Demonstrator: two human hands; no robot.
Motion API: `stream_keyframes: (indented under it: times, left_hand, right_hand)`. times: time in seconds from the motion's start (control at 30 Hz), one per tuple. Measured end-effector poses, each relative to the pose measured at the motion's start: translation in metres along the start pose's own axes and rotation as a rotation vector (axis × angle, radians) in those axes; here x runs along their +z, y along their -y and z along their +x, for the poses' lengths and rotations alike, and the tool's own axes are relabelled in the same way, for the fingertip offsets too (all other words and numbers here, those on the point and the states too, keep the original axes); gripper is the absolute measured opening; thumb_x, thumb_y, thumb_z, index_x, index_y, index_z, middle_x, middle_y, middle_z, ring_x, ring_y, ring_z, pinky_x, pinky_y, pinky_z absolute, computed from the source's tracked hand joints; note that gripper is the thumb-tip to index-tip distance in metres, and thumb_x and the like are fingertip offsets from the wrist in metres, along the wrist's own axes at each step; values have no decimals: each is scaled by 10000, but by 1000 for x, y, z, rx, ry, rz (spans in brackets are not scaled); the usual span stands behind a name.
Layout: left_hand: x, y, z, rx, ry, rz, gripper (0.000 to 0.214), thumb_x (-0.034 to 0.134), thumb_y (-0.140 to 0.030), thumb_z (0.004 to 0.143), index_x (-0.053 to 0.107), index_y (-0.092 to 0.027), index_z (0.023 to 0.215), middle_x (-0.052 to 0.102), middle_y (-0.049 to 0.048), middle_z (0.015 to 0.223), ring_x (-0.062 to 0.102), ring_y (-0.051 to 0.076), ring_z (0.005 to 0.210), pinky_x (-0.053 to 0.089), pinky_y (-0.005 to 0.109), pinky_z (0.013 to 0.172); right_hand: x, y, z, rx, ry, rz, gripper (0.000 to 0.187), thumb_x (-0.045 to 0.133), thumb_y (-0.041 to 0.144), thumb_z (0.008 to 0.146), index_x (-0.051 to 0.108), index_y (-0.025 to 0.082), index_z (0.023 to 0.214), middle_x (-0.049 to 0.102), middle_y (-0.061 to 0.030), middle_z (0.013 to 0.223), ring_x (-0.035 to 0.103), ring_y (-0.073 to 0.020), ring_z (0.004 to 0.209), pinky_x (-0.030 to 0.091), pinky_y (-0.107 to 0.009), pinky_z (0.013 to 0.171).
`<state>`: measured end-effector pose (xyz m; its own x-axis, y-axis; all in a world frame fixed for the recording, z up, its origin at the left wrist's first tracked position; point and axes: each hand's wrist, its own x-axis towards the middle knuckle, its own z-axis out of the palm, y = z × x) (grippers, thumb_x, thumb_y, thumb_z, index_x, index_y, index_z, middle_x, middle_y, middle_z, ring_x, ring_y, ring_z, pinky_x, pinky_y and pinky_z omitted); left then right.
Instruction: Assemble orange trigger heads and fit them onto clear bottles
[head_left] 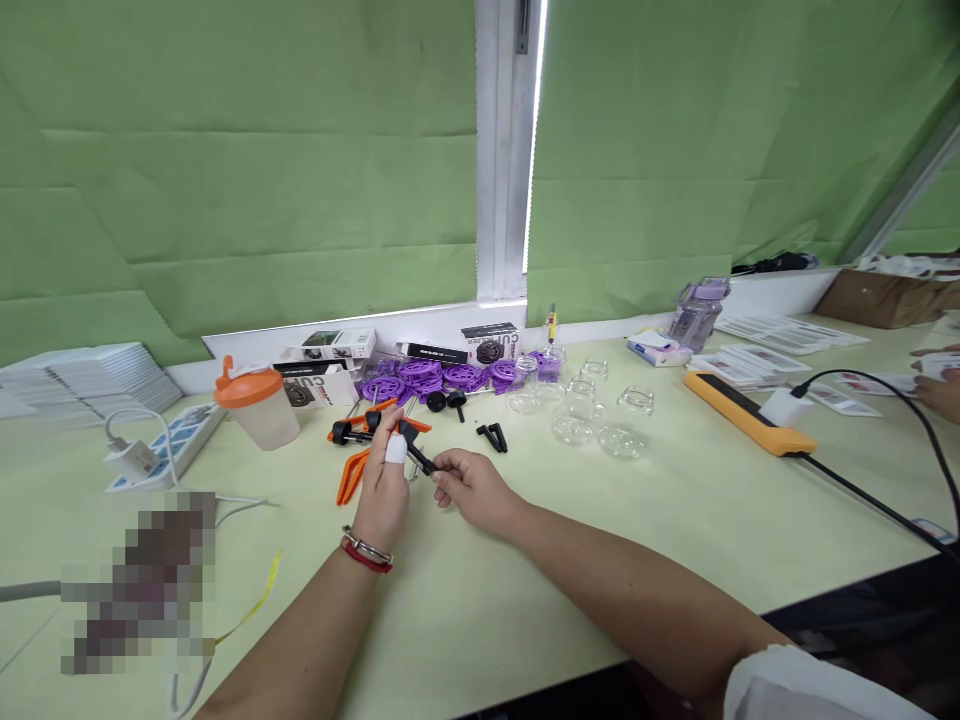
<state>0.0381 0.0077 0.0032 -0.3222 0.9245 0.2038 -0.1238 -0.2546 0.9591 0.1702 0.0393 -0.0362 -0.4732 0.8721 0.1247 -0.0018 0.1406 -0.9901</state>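
Observation:
My left hand [384, 490] is closed on a small black plastic part [412, 445], with a white wrap on one fingertip and a red and silver bracelet on the wrist. My right hand [471, 483] pinches the other end of that same black part. Both hands hover low over the pale green table [570, 560]. Just behind them lie orange plastic pieces [352, 470], black knobs [447, 401] and a loose black clip [493, 437].
Purple round parts [442, 376], small boxes [330, 345] and clear glass jars [592, 415] sit at the back. An orange-lidded cup [255, 405] and power strip [169, 445] stand left. An orange bar [746, 412] with black cable lies right. Another person's hand [937, 385] shows far right.

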Motion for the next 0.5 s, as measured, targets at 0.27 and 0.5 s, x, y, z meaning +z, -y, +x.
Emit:
stream_keyframes:
  times: [0.27,0.5]
  left_hand:
    - [-12,-1,5,368,275,591,620,507,-269,872,286,-243,1452,249,69,1542,136,243,1439,110,427,1172]
    - [-26,4,21,508,297,933,544,504,-278,850,368,-250,1376,426,103,1397,351,267,1326,310,470,1080]
  right_hand:
    - [-8,9,2,59,-10,215,169,619,304,769,567,153,823,554,29,611,499,-87,523,403,-232,537]
    - [-18,13,4,136,9,321,220,655,315,737,591,133,843,533,30,628,367,-46,476,241,-216,492]
